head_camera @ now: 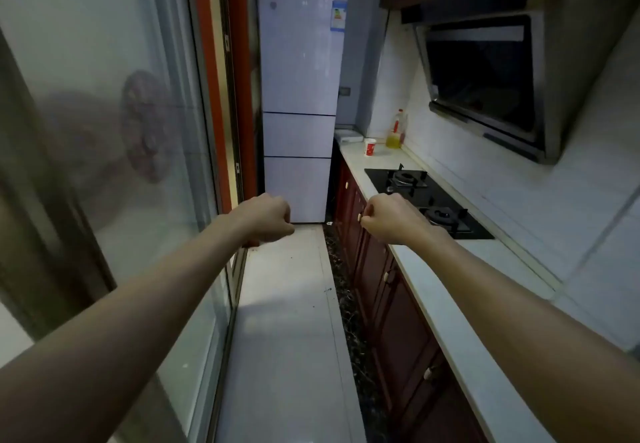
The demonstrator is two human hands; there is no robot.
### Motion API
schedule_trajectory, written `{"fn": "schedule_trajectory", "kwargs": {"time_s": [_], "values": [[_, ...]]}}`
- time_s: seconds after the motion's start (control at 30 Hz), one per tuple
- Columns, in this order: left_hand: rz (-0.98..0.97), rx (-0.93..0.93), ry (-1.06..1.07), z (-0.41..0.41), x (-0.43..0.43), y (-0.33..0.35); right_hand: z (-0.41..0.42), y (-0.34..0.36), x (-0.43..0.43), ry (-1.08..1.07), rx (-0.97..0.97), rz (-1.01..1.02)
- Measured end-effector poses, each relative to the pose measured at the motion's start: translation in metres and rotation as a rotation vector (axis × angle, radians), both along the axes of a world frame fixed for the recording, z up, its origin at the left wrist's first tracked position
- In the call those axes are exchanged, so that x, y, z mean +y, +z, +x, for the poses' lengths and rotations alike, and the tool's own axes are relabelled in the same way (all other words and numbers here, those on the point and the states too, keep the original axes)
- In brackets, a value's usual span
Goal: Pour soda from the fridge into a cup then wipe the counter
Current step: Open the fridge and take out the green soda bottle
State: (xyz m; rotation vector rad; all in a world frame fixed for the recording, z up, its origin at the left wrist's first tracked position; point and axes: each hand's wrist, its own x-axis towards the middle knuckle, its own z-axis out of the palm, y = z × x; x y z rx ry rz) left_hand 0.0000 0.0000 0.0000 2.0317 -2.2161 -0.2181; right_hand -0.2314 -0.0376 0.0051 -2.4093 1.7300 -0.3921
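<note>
A tall white fridge (299,103) with three closed doors stands at the far end of a narrow kitchen. On the white counter (446,290) along the right, a red and white paper cup (370,147) stands near the far end. My left hand (268,217) and my right hand (386,215) are stretched out in front of me, both curled into fists with nothing in them, well short of the fridge. No soda is in sight.
A black gas hob (426,196) is set into the counter, with a range hood (485,75) above it. An oil bottle (394,132) stands behind the cup. Dark red cabinets (391,311) run below. A glass sliding door (114,151) lines the left side.
</note>
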Motion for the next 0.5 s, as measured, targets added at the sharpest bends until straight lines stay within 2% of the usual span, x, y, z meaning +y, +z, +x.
{"fn": "schedule_trajectory", "kwargs": {"time_s": [0.5], "values": [[0.001, -0.094, 0.056, -0.052, -0.189, -0.011, -0.049, -0.007, -0.211, 0.058, 0.006, 0.053]]}}
